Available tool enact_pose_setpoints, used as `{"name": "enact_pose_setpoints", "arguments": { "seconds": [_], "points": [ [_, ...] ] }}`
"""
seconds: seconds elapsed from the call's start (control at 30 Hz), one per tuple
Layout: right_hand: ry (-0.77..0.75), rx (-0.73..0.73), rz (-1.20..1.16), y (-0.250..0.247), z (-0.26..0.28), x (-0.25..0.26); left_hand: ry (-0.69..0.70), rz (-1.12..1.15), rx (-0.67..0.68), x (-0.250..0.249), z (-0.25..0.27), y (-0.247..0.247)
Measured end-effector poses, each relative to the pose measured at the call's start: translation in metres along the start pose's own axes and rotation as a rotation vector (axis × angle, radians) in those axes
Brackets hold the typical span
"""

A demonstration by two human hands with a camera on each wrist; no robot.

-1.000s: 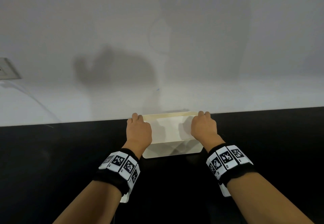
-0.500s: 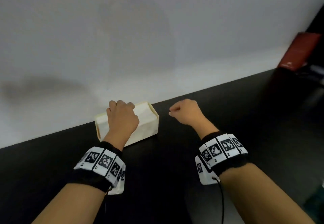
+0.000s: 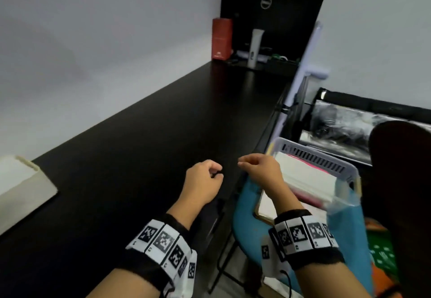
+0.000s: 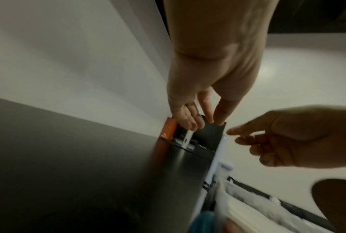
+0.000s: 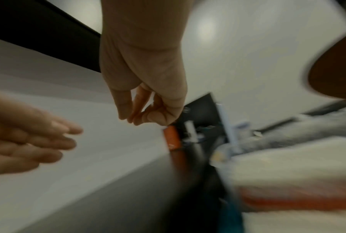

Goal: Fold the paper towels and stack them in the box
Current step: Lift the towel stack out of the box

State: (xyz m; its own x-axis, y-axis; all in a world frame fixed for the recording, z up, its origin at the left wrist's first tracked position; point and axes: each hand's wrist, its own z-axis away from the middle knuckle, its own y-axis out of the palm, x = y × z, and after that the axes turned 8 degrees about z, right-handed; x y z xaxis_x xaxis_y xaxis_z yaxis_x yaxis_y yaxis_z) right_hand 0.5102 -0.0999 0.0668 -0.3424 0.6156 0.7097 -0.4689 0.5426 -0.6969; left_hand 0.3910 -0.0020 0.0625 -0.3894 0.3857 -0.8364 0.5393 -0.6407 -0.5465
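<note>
Left hand (image 3: 202,182): hung empty over the black desk (image 3: 144,157), near its right edge, fingers loosely curled; in the left wrist view the fingers (image 4: 190,118) pointed down, relaxed, around nothing.
Right hand (image 3: 261,171): hovered just past the desk edge, above the basket (image 3: 349,171), thumb and fingertips drawn near each other; nothing visible between them, though the right wrist view was too blurred to rule out a thin scrap.
Why so held: probably readied for a pinch, since a single thin sheet comes off a pile best by thumb and fingertip; left hand likely kept close to help spread it.
Box (image 3: 25,181): sat at the far left of the desk against the wall, well apart from both hands, open top showing white, judged to be folded towels already in.
Paper towels (image 3: 303,176): apparently the white pile lying flat in the pale slotted basket, beside the desk, resting on something blue; exact support unclear.
Why so placed: supply on the right, off the desk, box on the left, dark surface between left free for folding.
Step in hand: judged a reach for a fresh sheet.
Far end of desk: red carton (image 3: 221,39) upright by a black monitor back (image 3: 279,22), uninvolved.
</note>
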Motion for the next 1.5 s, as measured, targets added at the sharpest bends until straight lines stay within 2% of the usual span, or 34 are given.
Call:
{"name": "enact_pose_setpoints", "arguments": {
  "seconds": [0.1, 0.23, 0.33, 0.47, 0.67, 1.0, 1.23, 1.4, 1.5],
  "points": [
    [0.258, -0.078, -0.007, -0.015, -0.006, -0.086, -0.089, 0.052, 0.148, -0.013, -0.009, 0.066],
    [0.640, -0.122, 0.188, -0.016, -0.011, -0.185, -0.208, -0.025, 0.320, -0.010, -0.020, 0.140],
    [0.776, -0.066, 0.225, -0.007, -0.013, -0.226, -0.281, -0.147, 0.406, 0.003, -0.027, 0.178],
    [0.789, 0.027, 0.256, 0.010, -0.018, -0.249, -0.346, -0.214, 0.434, 0.017, -0.034, 0.204],
    [0.866, -0.016, 0.250, 0.012, -0.020, -0.256, -0.367, -0.227, 0.415, 0.032, -0.046, 0.217],
    [0.960, -0.006, -0.001, -0.005, -0.024, -0.253, -0.307, -0.450, 0.456, 0.048, -0.059, 0.228],
    [0.943, 0.030, -0.026, 0.000, -0.034, -0.255, -0.275, -0.551, 0.496, 0.054, -0.066, 0.231],
    [0.982, -0.004, -0.044, -0.002, -0.039, -0.252, -0.251, -0.594, 0.512, 0.057, -0.068, 0.232],
    [1.001, -0.037, -0.138, -0.004, -0.038, -0.258, -0.237, -0.605, 0.519, 0.059, -0.068, 0.234]
  ]
}}
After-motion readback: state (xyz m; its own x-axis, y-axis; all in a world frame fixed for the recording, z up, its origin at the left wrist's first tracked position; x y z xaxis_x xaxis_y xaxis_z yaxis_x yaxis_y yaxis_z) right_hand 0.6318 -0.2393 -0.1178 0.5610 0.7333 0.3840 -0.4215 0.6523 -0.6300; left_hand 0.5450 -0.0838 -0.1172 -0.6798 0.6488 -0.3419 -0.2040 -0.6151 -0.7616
